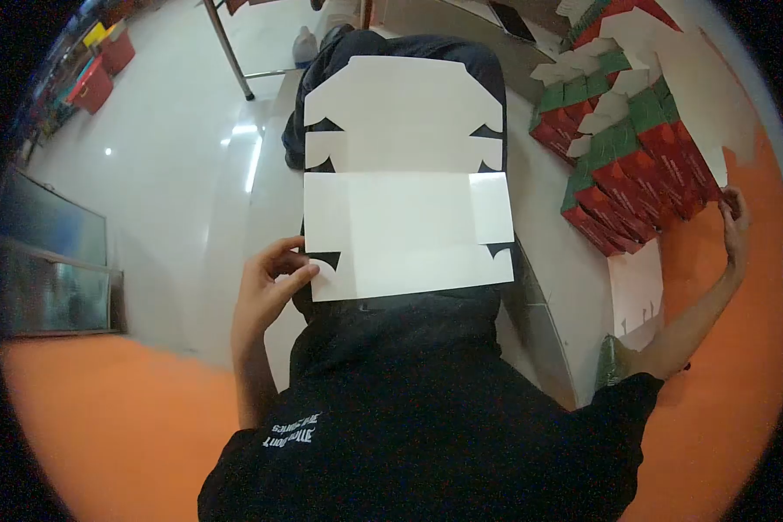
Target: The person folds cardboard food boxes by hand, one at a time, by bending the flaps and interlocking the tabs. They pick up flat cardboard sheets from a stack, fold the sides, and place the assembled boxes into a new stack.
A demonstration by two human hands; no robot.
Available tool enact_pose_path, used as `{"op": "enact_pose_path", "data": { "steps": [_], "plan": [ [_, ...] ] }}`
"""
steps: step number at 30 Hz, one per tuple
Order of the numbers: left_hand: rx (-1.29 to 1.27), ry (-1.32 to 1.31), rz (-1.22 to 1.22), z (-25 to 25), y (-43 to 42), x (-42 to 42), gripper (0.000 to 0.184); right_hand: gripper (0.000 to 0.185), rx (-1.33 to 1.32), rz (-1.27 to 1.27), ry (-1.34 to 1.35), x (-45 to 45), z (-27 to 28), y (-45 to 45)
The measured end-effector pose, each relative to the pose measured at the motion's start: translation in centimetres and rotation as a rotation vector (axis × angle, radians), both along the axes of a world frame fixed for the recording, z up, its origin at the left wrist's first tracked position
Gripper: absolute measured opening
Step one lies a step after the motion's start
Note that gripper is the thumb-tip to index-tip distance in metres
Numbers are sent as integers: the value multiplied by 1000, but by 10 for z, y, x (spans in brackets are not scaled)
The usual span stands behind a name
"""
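Observation:
A flat white cardboard box blank (413,209) with notched side flaps lies across my lap, plain side up. My left hand (274,283) pinches its lower left edge, thumb on top. Far to the right, my right hand (735,222) has its fingers bent at the corner where the red and green cartons (644,174) meet a white cardboard surface (713,104). Which of these its fingertips grip, I cannot make out. The cartons stand in tightly packed rows with white flaps sticking up.
An orange surface (705,348) spreads under my right arm, with a white card piece (637,291) on it. Red bins (91,87) sit at the far left. A metal table leg (228,48) and a plastic bottle (304,48) are ahead. A dark phone-like slab (511,19) lies at the top.

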State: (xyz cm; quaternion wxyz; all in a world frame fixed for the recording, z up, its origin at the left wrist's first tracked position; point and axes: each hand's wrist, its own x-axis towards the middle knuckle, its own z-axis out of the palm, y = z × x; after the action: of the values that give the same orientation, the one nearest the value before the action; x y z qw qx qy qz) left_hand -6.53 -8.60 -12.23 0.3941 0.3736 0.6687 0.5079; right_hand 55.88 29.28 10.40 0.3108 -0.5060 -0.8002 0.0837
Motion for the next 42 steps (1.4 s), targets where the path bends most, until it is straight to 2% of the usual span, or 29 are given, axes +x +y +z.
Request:
{"op": "enact_pose_path", "data": {
  "steps": [6,8,9,10,11,12,13,18,21,24,26,27,28,30,32,33,35,39,42],
  "plan": [
    [71,-48,-40,10,-5,5,50,27,-5,-19,-163,-35,6,0],
    [155,65,-100,4,-5,5,52,27,-31,-85,-269,-23,11,12],
    [163,227,-180,-1,-6,3,55,27,-15,-102,-268,-30,15,4],
    [88,201,-237,-1,-5,3,57,28,2,-127,-264,-38,11,-2],
    [85,182,-255,-3,-4,4,56,23,143,-98,-161,-52,4,-13],
    [112,315,-264,4,-1,8,56,24,91,-93,-183,-57,7,-18],
    [92,318,-261,1,-3,8,55,25,34,-75,-199,-60,10,-19],
    [41,363,-258,8,-3,9,52,30,93,-216,-271,-84,7,-25],
    [-22,390,-261,10,-3,9,53,26,242,-187,-228,-88,-2,-30],
    [40,449,-246,5,-3,11,54,27,655,-258,-283,-113,-9,-70],
    [77,480,-267,4,-4,10,55,27,481,-257,-56,-176,-32,-130],
    [87,498,-265,4,-4,8,55,27,405,-50,7,-196,-59,-146],
    [54,504,-266,12,-2,11,52,32,179,174,-5,-219,-85,-165],
    [114,523,-231,9,-1,11,48,40,31,640,-196,-261,-144,-190],
    [89,409,-204,13,3,13,46,37,-84,801,-95,-304,-192,-210],
    [172,408,-193,7,6,11,45,36,-110,830,-100,-315,-206,-212],
    [145,337,-132,12,9,15,39,34,-139,880,-122,-333,-221,-212],
    [268,249,70,5,15,18,28,31,-245,903,-98,-348,-220,-212],
    [308,172,209,11,24,21,18,26,-81,856,-137,-361,-207,-217]
  ]
}}
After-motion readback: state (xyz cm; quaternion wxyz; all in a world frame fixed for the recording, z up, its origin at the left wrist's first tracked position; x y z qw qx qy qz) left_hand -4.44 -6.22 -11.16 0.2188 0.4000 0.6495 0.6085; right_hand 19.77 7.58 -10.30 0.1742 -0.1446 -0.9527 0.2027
